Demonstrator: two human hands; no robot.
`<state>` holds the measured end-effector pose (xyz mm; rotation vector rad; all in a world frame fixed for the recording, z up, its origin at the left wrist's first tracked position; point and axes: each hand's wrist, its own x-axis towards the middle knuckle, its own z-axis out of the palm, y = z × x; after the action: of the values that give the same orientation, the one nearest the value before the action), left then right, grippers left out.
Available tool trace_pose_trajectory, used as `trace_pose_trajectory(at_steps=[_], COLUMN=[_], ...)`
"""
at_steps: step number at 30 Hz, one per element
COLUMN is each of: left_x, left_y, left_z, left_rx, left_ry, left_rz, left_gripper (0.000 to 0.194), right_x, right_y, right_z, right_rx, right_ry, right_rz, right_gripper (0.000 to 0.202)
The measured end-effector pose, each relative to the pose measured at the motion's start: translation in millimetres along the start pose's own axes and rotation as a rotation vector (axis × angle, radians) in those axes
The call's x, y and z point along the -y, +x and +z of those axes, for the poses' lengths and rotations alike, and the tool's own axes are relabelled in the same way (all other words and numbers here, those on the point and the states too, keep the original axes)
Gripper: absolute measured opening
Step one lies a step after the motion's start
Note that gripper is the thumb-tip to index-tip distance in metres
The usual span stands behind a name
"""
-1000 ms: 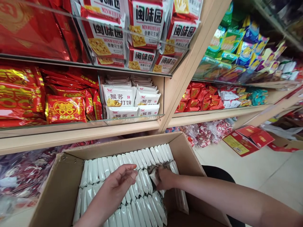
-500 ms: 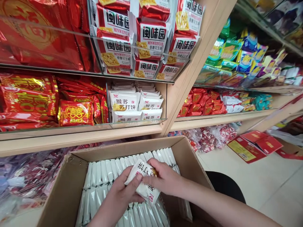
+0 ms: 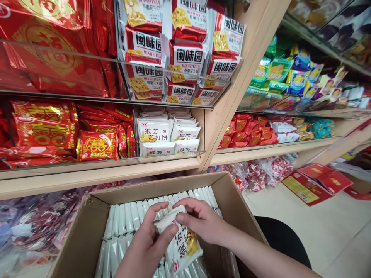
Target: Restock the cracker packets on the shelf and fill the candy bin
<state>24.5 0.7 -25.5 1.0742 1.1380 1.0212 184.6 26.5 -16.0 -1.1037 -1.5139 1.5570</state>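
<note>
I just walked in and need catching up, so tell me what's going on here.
A person holds one white packet in both hands, left and right, above an open box. Rows of white packets stand on edge inside it. Behind the box, packs with the same kind of lettering sit on a shelf, beside red ones.

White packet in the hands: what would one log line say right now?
left hand: on white packet | right hand: gripping same packet | under: cardboard box | beyond: snack shelf
</note>
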Motion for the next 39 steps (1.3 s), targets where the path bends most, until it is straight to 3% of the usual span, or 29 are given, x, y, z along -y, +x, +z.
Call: trace_pose_trajectory(at_steps=[2,4,7,10,12,16,18,24,28,32,35,39], left_x=[-1,-3,-4,-1,2,5,8,17,18,17,18,22], left_y=[-1,-2,-2,-1,2,14,18,18,16,14,12,12], left_z=[2.5,3.2,1.7,-2.0,-7.4,-21.5,-25.2,-25.1,-22.3,-14.4,-10.0,-9.2], left_rx=[0.032,0.087,0.169,0.114,0.042,-0.044,-0.069,-0.018,-0.012,-0.075,-0.087,-0.091], left_ry=[-0.092,-0.024,0.256,0.299,0.219,0.122,0.079,0.107,0.14,0.121,0.128,0.176], left_rz=[-0.015,-0.041,0.029,0.128,0.166,0.196,0.176,0.156,0.131,0.143,0.146,0.13], left_gripper=[0.06,0.053,0.026,0.032,0.042,0.043,0.041,0.042,0.041,0.037,0.032,0.032], right_x=[5,12,27,50,67,99,108,108,106,110,114,117], right_y=[2,2,-2,-5,-3,18,33,69,76,78,78,80], right_z=[-2,-5,-15,-30,-43,-76,-89,-98,-89,-75,-69,-73], right_rx=[-0.12,-0.158,0.013,0.134,0.024,-0.448,-0.536,-0.391,-0.354,-0.395,-0.39,-0.321], right_ry=[0.119,0.12,-0.159,-0.45,-0.561,-0.637,-0.763,-1.159,-1.441,-1.786,-1.865,-1.897], right_rz=[0.019,-0.001,-0.059,-0.127,-0.247,-0.566,-0.627,-0.645,-0.606,-0.464,-0.369,-0.372], right_gripper=[0.029,0.028,0.034,0.031,0.024,0.027,0.027,0.019,0.007,0.016,0.02,0.021])
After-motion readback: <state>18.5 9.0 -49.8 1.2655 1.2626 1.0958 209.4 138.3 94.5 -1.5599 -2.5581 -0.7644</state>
